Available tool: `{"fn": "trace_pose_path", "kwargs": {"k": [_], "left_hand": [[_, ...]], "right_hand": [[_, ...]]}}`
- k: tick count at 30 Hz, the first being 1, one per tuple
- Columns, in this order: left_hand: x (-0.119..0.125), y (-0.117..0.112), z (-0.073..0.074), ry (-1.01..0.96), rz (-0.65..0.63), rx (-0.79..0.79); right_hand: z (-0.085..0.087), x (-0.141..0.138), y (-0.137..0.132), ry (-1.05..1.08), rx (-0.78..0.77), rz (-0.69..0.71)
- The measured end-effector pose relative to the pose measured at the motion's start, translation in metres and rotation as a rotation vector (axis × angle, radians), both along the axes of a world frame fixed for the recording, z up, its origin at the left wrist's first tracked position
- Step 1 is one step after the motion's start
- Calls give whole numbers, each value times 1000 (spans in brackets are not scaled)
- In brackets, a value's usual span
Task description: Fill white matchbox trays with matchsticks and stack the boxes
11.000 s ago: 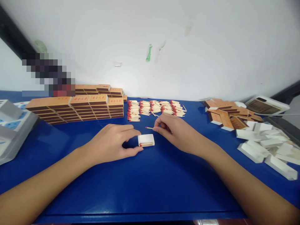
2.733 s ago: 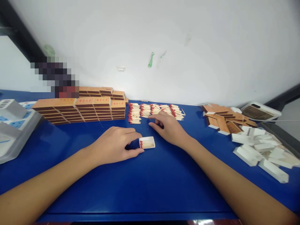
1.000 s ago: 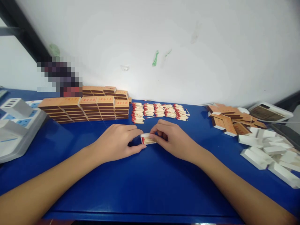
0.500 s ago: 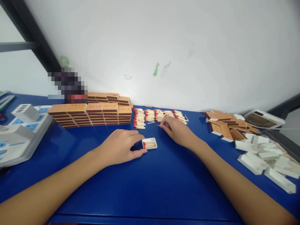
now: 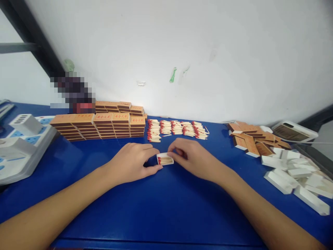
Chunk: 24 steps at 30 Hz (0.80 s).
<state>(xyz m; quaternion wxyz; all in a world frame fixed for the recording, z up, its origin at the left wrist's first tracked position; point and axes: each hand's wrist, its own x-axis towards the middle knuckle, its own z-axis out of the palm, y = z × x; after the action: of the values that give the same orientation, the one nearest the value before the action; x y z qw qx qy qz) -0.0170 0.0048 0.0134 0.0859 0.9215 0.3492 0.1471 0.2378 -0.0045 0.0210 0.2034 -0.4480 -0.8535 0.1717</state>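
Observation:
A small white matchbox tray (image 5: 163, 154) lies on the blue table, partly filled with matches (image 5: 164, 160), their red heads to the left. My left hand (image 5: 135, 159) grips the tray's left end between thumb and fingers. At the tray's right end is my right hand (image 5: 191, 156), its thumb and forefinger pinched over the stick ends on a match, which they mostly hide. Just behind the hands, loose matches (image 5: 177, 128) lie in several piles, most heads facing left.
Stacked orange matchboxes (image 5: 99, 126) stand at the left, beside a white power strip (image 5: 33, 149) with plugs. To the right lie a heap of orange matchbox sleeves (image 5: 249, 139) and a pile of white trays (image 5: 293, 173). A white wall (image 5: 221, 62) rises behind the table.
My right hand has come from the loose match piles toward me, bringing a match to the tray. My left hand keeps its hold on the tray.

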Motion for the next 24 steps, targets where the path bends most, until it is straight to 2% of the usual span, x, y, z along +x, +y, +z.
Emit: {"fn": "trace_pose_path", "kwargs": {"k": [4, 8, 11, 14, 21, 24], "left_hand": [[0, 0, 1, 9, -2, 0], [0, 0, 1, 7, -8, 8], [-1, 1, 0, 1, -11, 15], [-1, 1, -1, -7, -20, 29], [-2, 2, -2, -17, -9, 40], [-2, 2, -1, -13, -4, 34]], "right_hand": [[-3, 48, 28, -86, 116, -232], [-16, 81, 52, -143, 99, -318], [-24, 83, 58, -152, 91, -313], [-24, 78, 57, -165, 84, -309], [-11, 72, 44, -120, 101, -273], [-4, 57, 31, -38, 15, -220]]}}
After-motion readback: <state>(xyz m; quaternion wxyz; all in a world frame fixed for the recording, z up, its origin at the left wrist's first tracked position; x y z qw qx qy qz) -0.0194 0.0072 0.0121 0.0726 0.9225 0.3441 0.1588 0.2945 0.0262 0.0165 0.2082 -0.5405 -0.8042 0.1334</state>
